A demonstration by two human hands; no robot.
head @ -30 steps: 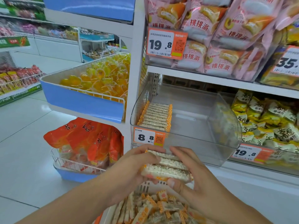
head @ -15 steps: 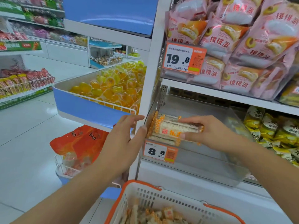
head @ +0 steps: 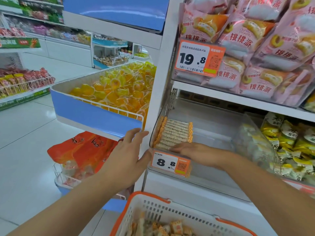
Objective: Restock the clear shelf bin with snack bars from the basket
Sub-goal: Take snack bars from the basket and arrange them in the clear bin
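right hand [head: 192, 150] is laid flat, fingers straight, on the snack bars [head: 173, 133] stacked at the clear shelf bin [head: 213, 126] front-left, left hand [head: 127, 150] spread empty beside it; stack could be toppled if pressed unevenly.

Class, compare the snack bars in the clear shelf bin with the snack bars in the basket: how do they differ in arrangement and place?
The bars in the clear bin stand in one neat row, side by side, at the bin's left end; the bars in the basket lie jumbled at mixed angles. The bin sits on the shelf; the basket sits lower, nearer the camera. The right hand touches the row; neither hand touches the basket's bars. Both have pale wrappers with orange ends.
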